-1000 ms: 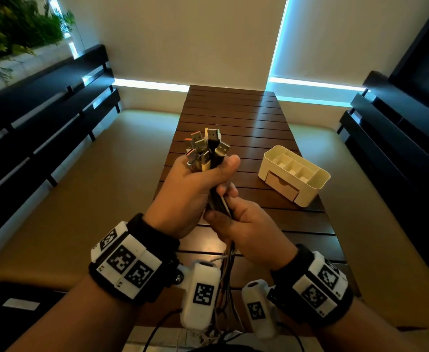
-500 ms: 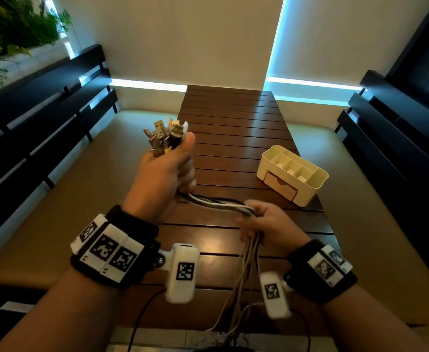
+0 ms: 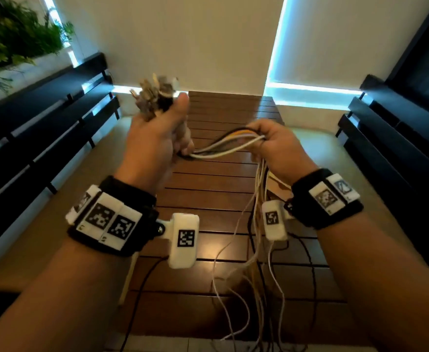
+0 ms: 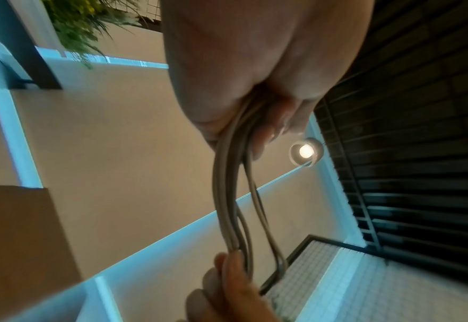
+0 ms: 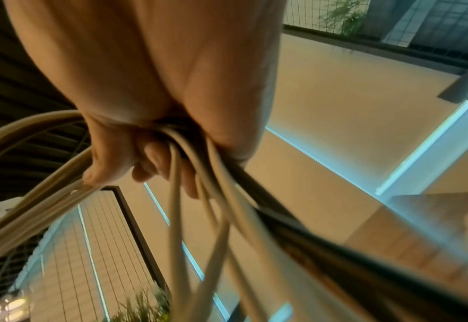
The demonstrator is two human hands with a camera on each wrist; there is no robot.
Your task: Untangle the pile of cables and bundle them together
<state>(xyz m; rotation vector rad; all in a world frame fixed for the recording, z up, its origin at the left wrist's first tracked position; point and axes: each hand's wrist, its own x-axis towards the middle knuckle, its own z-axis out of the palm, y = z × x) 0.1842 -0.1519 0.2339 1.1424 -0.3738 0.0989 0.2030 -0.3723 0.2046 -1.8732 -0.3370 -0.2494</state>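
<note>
My left hand [image 3: 157, 138] is raised above the table's left side and grips a bunch of cables just below their connector ends [image 3: 155, 94], which stick up out of the fist. From that fist the white, black and orange cables [image 3: 223, 147] run right to my right hand [image 3: 274, 146], which grips them further along. Below the right hand the loose lengths [image 3: 254, 262] hang down to the near edge of the table. The left wrist view shows the cables [image 4: 227, 196] leaving my left hand [image 4: 255, 104] toward the right hand's fingers [image 4: 227, 289]. In the right wrist view my right hand [image 5: 155, 156] is curled round the cables [image 5: 199, 207].
A brown slatted wooden table [image 3: 208, 189] stretches ahead between dark benches [image 3: 43, 128] on both sides. A beige organiser box [image 3: 277, 182] is mostly hidden behind my right wrist. Plants [image 3: 12, 39] stand at the far left.
My left hand has lifted the connector ends up and to the left. My right hand has slid along the cables to the right and upward, drawing the stretch between the hands longer.
</note>
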